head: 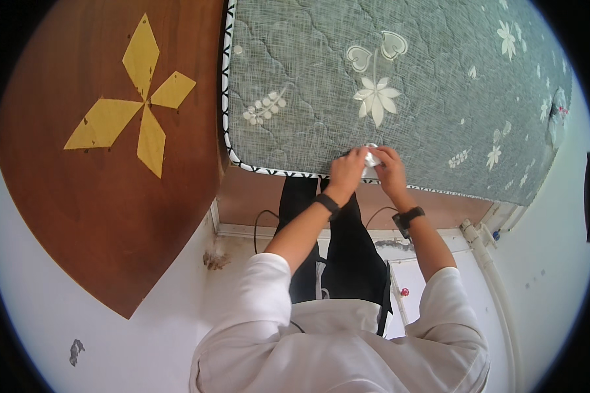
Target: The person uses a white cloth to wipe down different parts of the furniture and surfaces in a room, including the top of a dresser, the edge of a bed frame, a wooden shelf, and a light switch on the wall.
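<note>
My left hand [346,173] and my right hand [390,171] meet just above the near edge of a grey-green quilted mattress [305,64] printed with white flowers and hearts. Between their fingers both hands grip a small, crumpled white item [371,158], soft-looking like thin plastic or tissue; which of these I cannot tell. A pale part of it hangs below the fingertips. Dark bands circle both wrists, the right one with a small dark device on it.
At left a brown wooden panel [78,196] carries yellow diamond shapes. A clear plastic bag [558,118] lies at the mattress's far right side. White pipes [491,280] run along the right wall, with a red valve handle [404,292] lower down. Thin black cables hang beside my legs.
</note>
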Motion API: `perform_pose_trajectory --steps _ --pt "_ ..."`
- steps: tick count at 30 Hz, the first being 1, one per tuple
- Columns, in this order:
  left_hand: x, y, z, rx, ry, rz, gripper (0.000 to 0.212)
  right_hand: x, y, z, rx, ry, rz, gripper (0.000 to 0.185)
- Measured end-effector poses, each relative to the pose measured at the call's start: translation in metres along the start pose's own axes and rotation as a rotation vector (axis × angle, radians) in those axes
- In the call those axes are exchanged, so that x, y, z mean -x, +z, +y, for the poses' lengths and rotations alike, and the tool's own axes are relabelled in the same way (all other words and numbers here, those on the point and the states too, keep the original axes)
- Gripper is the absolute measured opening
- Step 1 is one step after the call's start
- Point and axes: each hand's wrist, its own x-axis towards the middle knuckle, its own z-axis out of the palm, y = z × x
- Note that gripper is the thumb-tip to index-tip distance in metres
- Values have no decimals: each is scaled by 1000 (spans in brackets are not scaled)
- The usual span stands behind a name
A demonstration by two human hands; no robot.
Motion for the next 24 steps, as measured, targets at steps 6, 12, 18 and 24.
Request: perform_pose_trajectory --steps 6,12,18,24 --pt "-3 -7 2 75 -26 -107 15 0 -4 1 26 125 -73 34" --pt "31 -50 -40 0 -192 -86 15 -10 44 -36 -55 -72 -112 37" --pt "73 -84 -77 -109 -270 -35 18 -18 84 -76 -48 -279 -246 28" --pt "70 -67 -62 -147 -308 8 16 -20 75 -60 -5 -376 -295 29"
